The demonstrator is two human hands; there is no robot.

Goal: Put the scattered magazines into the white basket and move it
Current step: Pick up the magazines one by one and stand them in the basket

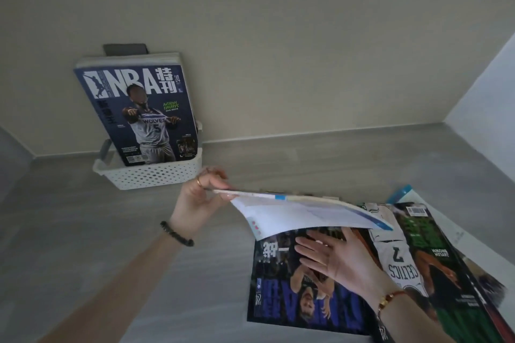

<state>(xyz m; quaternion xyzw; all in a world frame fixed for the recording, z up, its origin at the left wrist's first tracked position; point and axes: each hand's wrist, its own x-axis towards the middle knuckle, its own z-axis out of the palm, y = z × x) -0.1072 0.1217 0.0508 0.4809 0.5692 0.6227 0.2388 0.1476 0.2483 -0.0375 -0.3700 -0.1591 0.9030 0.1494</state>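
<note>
Two hands (199, 200) (342, 264), one lifted magazine (306, 214), two flat covers (278, 301) (434, 253), one white basket (156, 175).

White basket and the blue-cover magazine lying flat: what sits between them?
Head view: the left hand, pinching a lifted magazine, above bare grey surface.

The supporting surface is a grey wood-grain floor (83, 231), bounded at 12 o'clock by a pale wall (306, 50). A white basket (156, 175) with perforated sides stands on the floor at 10 o'clock, just beside the wall. A group of magazines lies flat at 4 to 5 o'clock, well apart from the basket. The blue-cover magazine (278, 301) lies at 5 o'clock. The green-cover magazine (434, 259) lies at 4 o'clock, touching its right side. Further printed sheets show beneath it; a blue corner (401, 192) projects at 3 o'clock.
</note>
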